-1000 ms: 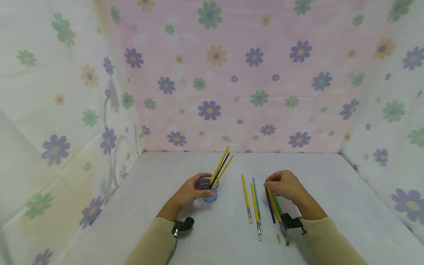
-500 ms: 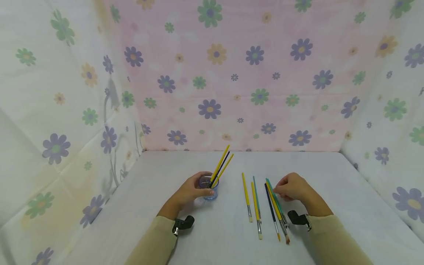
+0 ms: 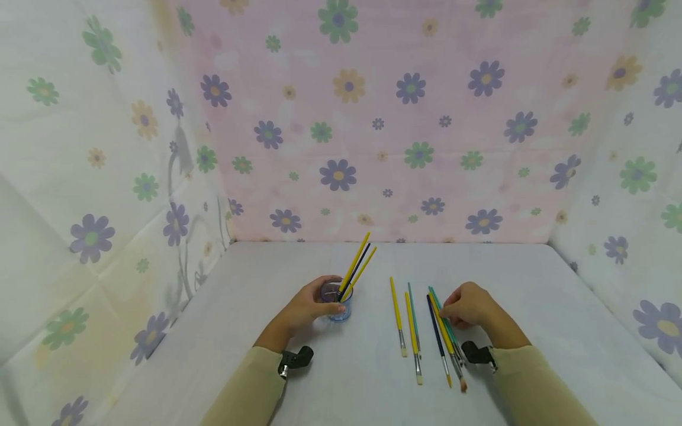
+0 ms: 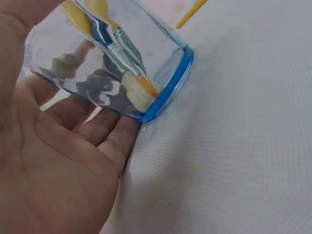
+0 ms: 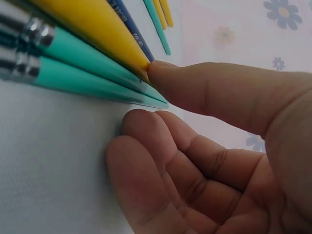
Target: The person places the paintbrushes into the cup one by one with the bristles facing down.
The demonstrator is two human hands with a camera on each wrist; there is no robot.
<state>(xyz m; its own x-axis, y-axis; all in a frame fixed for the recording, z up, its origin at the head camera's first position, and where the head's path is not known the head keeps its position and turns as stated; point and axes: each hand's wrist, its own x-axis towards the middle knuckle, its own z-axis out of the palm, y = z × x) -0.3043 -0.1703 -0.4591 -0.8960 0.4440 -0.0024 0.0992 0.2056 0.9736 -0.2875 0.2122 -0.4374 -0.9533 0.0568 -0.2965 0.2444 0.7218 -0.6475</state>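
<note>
My left hand point(image 3: 305, 307) grips a clear glass cup point(image 3: 341, 317) with a blue base, fingers on one side and thumb on the other. Inside lean two yellow-handled paintbrushes point(image 3: 353, 265) and one dark paintbrush point(image 3: 360, 265), bristles down, as the left wrist view shows. My right hand point(image 3: 469, 307) rests beside a row of loose paintbrushes. Its thumb tip touches or nearly touches a yellow paintbrush point(image 5: 114, 39) above two green paintbrushes point(image 5: 92, 80); the other fingers bend loosely below, apart from the handles. A dark blue paintbrush point(image 3: 437, 328) lies alongside.
Between the hands lie two yellow paintbrushes point(image 3: 396, 303) and a thin green paintbrush point(image 3: 413, 307), bristles toward me. White cloth covers the table point(image 3: 266, 260). Flowered fabric point(image 3: 373, 148) hangs behind and at both sides.
My right hand has moved off the upper ends of the brushes to their right side and slightly toward me, uncovering the green handles. My left hand keeps its grip on the cup.
</note>
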